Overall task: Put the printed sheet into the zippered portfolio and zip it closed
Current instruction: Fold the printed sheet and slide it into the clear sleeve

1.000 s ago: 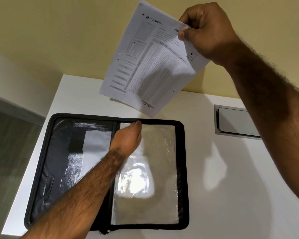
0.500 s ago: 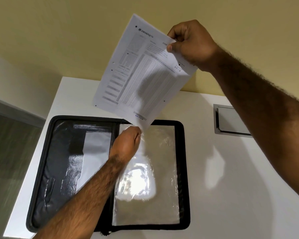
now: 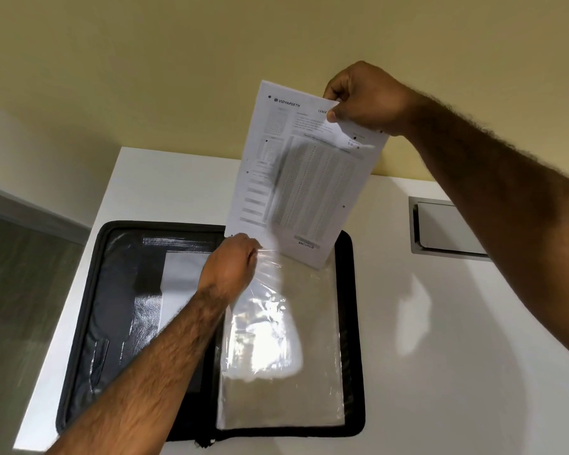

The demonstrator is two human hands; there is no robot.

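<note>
A black zippered portfolio (image 3: pixel 79 323) lies open and flat on the white table (image 3: pixel 440 389). Its right half carries a clear plastic sleeve (image 3: pixel 293 372); its left half has dark pockets. My right hand (image 3: pixel 365 96) pinches the top edge of the printed sheet (image 3: pixel 303 178), which hangs nearly upright, its bottom edge at the sleeve's top opening. My left hand (image 3: pixel 230 264) grips the sleeve's upper left corner and lifts the front film a little off the portfolio.
A grey metal cable hatch (image 3: pixel 447 228) is set into the table at the right. A yellow wall stands behind the table. The table's left edge drops off to a dark floor (image 3: pixel 20 307).
My right hand has lowered the sheet and turned it more upright, bringing its bottom edge down to the sleeve's opening. My left hand has raised the sleeve's corner slightly.
</note>
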